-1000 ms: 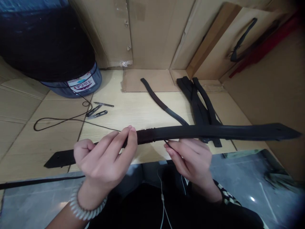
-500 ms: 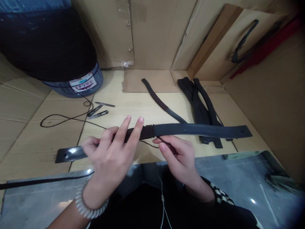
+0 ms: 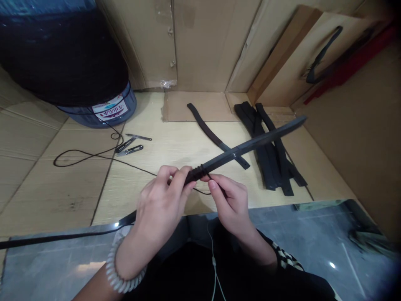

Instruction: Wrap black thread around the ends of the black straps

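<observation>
Left hand grips the black strap, its long axis pointing up-right.

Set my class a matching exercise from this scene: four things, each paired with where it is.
Things:
1. Thread snips
2. Pile of black strips
3. Coil bracelet
4. Cord wrapping

Places:
a. On the left wrist
b. Wound round the held black strip
c. On the table, beside a loop of black cord
d. On the table, right of the hands

Right pairs: 1-c, 2-d, 3-a, 4-b
</observation>
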A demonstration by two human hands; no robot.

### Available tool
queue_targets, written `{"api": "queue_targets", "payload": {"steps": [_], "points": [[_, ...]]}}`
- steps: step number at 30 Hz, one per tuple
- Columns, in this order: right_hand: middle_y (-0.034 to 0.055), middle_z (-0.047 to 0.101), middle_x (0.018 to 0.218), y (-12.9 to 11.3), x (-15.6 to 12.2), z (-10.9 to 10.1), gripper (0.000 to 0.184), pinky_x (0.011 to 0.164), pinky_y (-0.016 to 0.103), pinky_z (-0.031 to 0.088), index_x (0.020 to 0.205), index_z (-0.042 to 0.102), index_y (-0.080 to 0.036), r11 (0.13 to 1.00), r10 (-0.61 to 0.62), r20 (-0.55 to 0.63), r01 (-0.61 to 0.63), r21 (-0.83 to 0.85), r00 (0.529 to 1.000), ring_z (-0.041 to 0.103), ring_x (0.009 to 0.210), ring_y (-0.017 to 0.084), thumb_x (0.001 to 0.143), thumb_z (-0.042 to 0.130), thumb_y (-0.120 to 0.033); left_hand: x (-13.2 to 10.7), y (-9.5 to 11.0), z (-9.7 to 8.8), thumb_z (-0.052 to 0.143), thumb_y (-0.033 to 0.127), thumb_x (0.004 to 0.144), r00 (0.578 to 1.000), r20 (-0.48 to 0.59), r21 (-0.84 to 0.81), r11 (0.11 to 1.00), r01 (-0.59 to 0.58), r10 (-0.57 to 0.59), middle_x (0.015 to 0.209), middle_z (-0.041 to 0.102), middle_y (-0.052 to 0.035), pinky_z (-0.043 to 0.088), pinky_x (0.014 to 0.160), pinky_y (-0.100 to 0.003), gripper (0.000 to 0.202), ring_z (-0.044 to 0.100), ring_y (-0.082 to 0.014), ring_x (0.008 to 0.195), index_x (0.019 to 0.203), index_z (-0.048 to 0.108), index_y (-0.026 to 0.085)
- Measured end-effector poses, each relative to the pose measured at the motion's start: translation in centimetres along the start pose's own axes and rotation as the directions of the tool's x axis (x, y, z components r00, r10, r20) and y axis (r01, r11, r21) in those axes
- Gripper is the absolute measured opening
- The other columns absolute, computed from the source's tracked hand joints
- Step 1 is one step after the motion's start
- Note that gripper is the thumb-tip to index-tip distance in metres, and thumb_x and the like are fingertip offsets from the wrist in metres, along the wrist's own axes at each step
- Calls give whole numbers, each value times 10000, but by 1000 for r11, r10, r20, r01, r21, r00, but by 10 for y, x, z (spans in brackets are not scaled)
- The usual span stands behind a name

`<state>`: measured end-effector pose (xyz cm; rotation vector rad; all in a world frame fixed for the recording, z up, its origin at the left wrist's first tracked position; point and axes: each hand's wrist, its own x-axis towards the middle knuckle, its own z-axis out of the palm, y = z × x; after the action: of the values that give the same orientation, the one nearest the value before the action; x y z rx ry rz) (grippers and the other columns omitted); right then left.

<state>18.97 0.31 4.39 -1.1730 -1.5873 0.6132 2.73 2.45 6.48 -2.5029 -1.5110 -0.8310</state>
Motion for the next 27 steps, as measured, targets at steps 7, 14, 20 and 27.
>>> {"api": "queue_targets", "payload": {"steps": [7,14,20,27], "points": [[-33,394,508,7,0,0,316,426,221,286,655,539,-151,998,56,-31,-55,30,998,351,461,74,898,543,-353,-5,-3,2,664,147,816,947,-208,118,967,-225,246,1173,677,-64,465,650,-328,370,612,-153,670,1168,629,254],[-26,428,533,13,1,0,372,457,195,322,632,502,-146,956,201,-45,-187,225,978,370,494,65,942,489,-352,-7,0,5,652,296,848,979,-88,54,982,-179,183,1147,691,-27,388,752,-396,423,593,-220,850,1263,575,283],[-9,480,574,18,-3,0,347,491,217,323,625,513,-141,976,121,33,-125,178,992,416,538,78,926,515,-314,5,-9,1,446,443,948,947,303,-370,929,11,110,796,711,-6,457,648,-292,386,634,-136,660,1183,586,171],[-16,494,570,18,1,4,214,486,217,322,770,643,-147,980,162,-32,-157,125,986,409,523,79,893,569,-304,-1,-6,7,617,352,874,995,-45,-122,988,-98,93,770,719,2,392,591,-296,188,623,-131,596,951,639,182]]}}
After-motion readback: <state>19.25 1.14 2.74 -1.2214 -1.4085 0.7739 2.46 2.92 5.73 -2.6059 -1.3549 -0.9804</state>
